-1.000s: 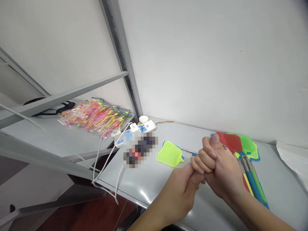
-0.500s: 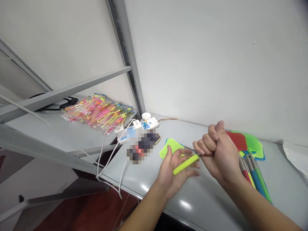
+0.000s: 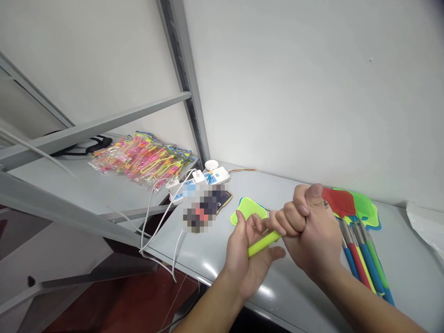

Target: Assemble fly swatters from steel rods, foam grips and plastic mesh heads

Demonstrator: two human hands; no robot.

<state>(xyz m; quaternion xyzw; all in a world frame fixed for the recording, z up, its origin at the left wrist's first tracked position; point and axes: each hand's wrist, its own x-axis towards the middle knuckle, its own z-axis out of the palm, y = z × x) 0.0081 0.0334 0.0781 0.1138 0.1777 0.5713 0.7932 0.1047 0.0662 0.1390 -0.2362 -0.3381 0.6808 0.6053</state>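
Observation:
A yellow-green fly swatter handle lies across the palm of my left hand, whose fingers curl loosely around it with the thumb raised. My right hand is closed in a fist at the handle's upper end, and a bit of metal shows beside its thumb. The fist hides the middle of what it grips. Behind my left fingers, a yellow-green fly swatter head with a blue edge beneath it rests on the table, its thin metal shaft running behind my right hand.
Several fly swatters in red, green, yellow and blue lie stacked at the right, beside a white plastic sheet. A phone, partly pixelated, and a power strip with cables are on the left. Bagged colourful items lie beyond the metal frame.
My left fingers have curled in more around the handle. My right fist has come slightly down and left along it, covering the metal part that showed between the hands.

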